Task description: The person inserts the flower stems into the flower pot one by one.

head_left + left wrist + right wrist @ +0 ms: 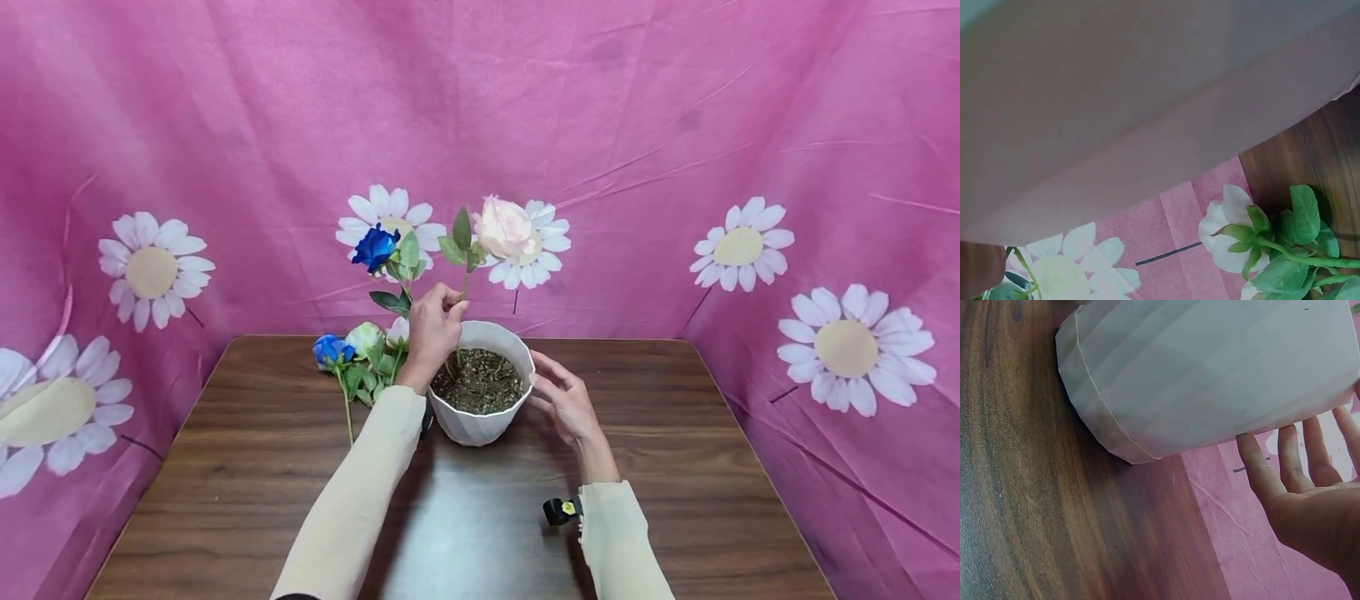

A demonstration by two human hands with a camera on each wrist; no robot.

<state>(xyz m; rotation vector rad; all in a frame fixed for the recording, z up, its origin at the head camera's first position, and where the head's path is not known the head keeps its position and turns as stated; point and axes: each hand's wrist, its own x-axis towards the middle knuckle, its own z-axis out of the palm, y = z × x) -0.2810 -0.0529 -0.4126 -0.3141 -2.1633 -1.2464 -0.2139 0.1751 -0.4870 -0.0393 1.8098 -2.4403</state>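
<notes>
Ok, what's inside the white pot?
The white pot holds brown soil, with thin stems at its left. The left hand hides some of that side; anything beneath the soil surface is covered.

Head view bright, pale glare on the flat dark-brown wood-grain table (472, 517) at six o'clock, soft shadows beside the long cream fabric sleeves (352, 500), wrist views dimmer, left one hazily blurred around twelve o'clock
</notes>
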